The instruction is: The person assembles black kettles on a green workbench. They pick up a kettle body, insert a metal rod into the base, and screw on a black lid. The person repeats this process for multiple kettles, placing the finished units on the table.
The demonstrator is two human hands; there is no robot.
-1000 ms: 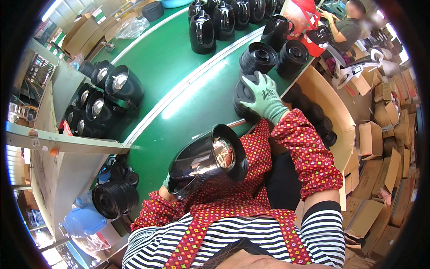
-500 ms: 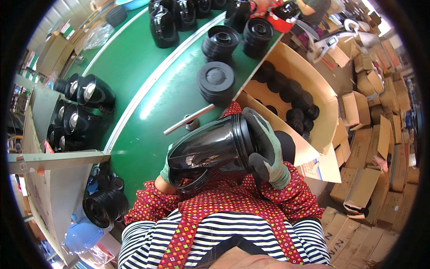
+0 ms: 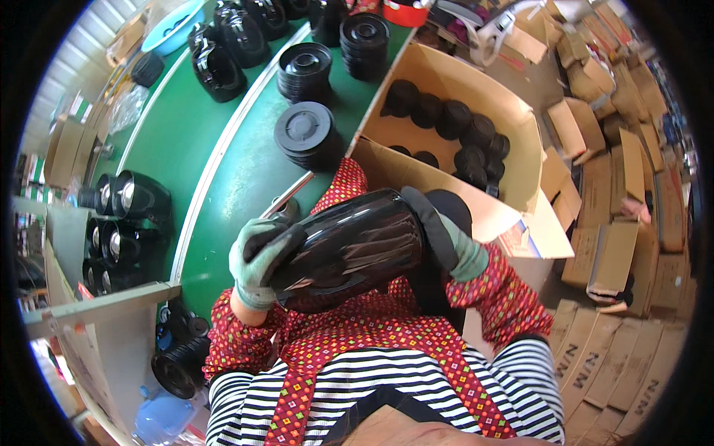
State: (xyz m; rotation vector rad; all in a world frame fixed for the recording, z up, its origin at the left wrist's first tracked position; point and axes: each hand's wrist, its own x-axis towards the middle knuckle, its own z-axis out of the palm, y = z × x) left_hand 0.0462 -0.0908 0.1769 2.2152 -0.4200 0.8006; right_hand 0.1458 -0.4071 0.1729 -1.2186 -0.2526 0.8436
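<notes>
Across my lap lies a glossy black jug body (image 3: pixel 353 249), tilted, its right end higher. My left hand (image 3: pixel 260 260), in a grey-green work glove with dark palm, is closed around the left end. At the right end my right hand (image 3: pixel 448 239), gloved alike, is pressed against the rim with its fingers over the edge. No handle shows on the jug now; the side turned toward me is hidden. Just beyond my left hand, a metal rod (image 3: pixel 288 195) sticks up at a slant from the green table (image 3: pixel 230 201).
Stacks of ribbed black lids (image 3: pixel 306 128) stand ahead on the table. More black jugs (image 3: pixel 239 37) are behind them, others (image 3: pixel 137 197) at the left. To the right, a cardboard box (image 3: pixel 513 104) holds several round black parts. A metal rail (image 3: pixel 104 308) juts in at left.
The jug has been rolled, so its handle and threaded collar have gone out of sight. My left hand has come into view on its left end. The whole view has shifted.
</notes>
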